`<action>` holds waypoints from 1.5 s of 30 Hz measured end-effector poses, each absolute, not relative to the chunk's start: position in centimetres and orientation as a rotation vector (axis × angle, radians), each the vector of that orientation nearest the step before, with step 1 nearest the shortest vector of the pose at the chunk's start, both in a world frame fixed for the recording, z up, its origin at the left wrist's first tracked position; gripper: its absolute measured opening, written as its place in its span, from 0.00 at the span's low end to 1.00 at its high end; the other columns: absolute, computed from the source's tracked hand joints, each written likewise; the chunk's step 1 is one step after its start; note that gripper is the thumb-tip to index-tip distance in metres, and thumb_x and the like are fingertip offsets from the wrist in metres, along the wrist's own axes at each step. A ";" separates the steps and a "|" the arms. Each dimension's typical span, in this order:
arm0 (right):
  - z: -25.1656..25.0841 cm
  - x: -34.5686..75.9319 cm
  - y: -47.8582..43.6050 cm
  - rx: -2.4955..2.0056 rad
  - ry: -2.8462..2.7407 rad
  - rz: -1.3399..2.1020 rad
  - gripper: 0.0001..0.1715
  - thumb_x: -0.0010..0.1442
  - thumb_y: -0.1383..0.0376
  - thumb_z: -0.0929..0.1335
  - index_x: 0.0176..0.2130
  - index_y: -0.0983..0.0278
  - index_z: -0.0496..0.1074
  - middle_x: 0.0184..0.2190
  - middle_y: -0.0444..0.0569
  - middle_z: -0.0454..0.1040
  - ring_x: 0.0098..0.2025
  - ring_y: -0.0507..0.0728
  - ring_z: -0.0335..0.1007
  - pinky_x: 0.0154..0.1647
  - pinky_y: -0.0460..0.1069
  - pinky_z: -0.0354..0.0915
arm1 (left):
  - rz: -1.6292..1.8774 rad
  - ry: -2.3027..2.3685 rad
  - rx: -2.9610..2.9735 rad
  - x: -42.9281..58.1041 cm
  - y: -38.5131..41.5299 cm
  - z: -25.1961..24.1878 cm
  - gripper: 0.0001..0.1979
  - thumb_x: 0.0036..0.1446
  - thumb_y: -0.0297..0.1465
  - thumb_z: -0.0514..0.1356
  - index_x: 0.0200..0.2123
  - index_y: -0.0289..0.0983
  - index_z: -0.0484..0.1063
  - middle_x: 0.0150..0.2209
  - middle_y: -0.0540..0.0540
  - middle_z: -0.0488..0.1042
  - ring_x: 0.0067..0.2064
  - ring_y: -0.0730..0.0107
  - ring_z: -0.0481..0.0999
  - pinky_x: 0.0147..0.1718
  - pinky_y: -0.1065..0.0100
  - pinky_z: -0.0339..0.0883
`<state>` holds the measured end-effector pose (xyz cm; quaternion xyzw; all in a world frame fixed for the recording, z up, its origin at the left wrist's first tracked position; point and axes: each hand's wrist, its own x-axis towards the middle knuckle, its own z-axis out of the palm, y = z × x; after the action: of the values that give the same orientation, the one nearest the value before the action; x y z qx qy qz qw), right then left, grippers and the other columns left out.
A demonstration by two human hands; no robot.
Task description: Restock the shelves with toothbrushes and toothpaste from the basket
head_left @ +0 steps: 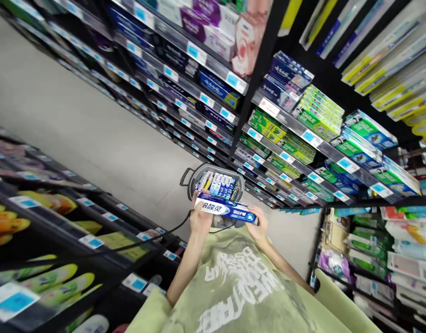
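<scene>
A long blue-and-white toothpaste box (225, 209) is held level in front of my body, with its printed side facing up. My left hand (200, 215) is closed around one end, fingers partly behind the box. At the other end, my right hand (258, 225) grips with the thumb on the near edge. Just beyond the box, a grey shopping basket (191, 182) stands on the floor. Inside it lie several blue-and-white toothpaste boxes (222, 184); the held box hides the near side of the basket.
Shelves of boxed toothpaste (313, 115) rise ahead and to the right, with hanging toothbrush packs (389, 64) above. On the left, a dark shelf carries yellow-green bottles (56, 280). Grey floor (105, 134) runs between the shelves. A black cable (167, 231) crosses near my left wrist.
</scene>
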<state>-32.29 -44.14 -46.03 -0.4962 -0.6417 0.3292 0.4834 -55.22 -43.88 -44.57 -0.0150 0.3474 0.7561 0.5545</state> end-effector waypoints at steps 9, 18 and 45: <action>-45.8 -29.1 -45.7 -1.608 -0.958 0.899 0.27 0.52 0.55 0.78 0.49 0.60 0.73 0.48 0.55 0.80 0.50 0.65 0.78 0.54 0.60 0.73 | 1.550 0.856 -0.053 -51.1 -42.1 -46.8 0.29 0.46 0.29 0.74 0.53 0.49 0.78 0.54 0.48 0.81 0.59 0.55 0.76 0.54 0.58 0.69; -46.1 -26.5 -44.7 -1.662 -0.946 1.072 0.29 0.49 0.55 0.79 0.47 0.63 0.76 0.46 0.54 0.81 0.48 0.61 0.77 0.51 0.55 0.72 | 1.514 0.915 -0.034 -50.0 -41.4 -47.2 0.33 0.44 0.31 0.76 0.55 0.49 0.76 0.55 0.47 0.80 0.59 0.58 0.76 0.57 0.58 0.67; -48.8 -24.7 -37.0 -1.589 -2.275 1.578 0.25 0.54 0.52 0.78 0.46 0.62 0.76 0.37 0.45 0.79 0.36 0.57 0.75 0.40 0.49 0.69 | 1.591 1.051 -0.315 -47.2 -41.9 -54.8 0.34 0.41 0.30 0.73 0.55 0.48 0.75 0.45 0.48 0.79 0.47 0.62 0.78 0.44 0.66 0.72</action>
<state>-24.66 -37.00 -48.80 -0.4976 -0.7124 0.4942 -0.0255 -47.20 -41.93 -54.78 -0.1340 0.4476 0.6774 0.5681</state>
